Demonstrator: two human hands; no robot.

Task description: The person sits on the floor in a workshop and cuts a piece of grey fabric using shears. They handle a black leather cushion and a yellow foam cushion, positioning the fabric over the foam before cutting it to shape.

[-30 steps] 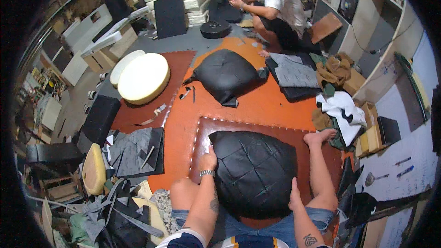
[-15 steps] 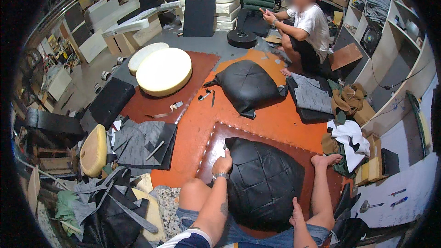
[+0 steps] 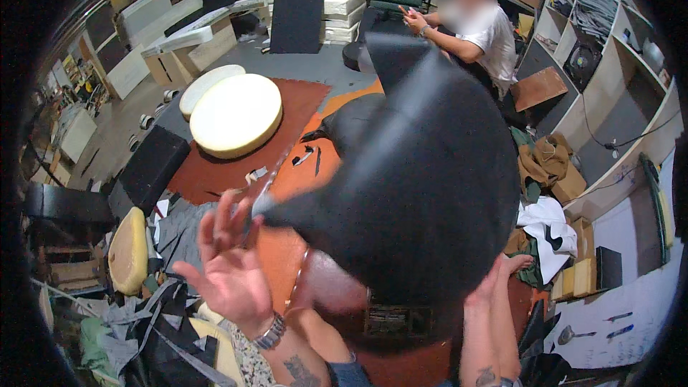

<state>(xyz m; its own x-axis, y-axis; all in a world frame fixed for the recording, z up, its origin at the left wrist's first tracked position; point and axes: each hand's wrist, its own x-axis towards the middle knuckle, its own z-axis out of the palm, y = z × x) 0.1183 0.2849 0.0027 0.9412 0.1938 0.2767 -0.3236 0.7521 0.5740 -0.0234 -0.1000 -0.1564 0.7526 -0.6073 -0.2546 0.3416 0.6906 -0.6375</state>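
Observation:
A big, round-backed black cushion [image 3: 430, 193] in a leather-like cover is raised and tilted in front of me, blurred by motion. One pointed corner sticks up at the far side and another points left. My right hand [image 3: 486, 285] is against its lower right edge and bears it up; the fingers are hidden behind the cushion. To the left, my left hand [image 3: 235, 265] is open, palm up and fingers spread, its fingertips close to the left corner. Partly covered beyond is a second black cushion [image 3: 351, 125] on the orange sheet.
Two round cream foam pads [image 3: 236, 116] rest on the brown-red sheet. A person [image 3: 476, 36] squats at the far right, holding a small device. Fabric scraps [image 3: 143, 330] and a yellow foam piece [image 3: 129, 251] lie left; brown cloth [image 3: 548, 158] and shelving [image 3: 609, 93] stand right.
The black cushion has come up from between my legs and been turned, hiding its grid-seamed face. My left hand has let go and swung left, opening. My right hand rose with the cushion.

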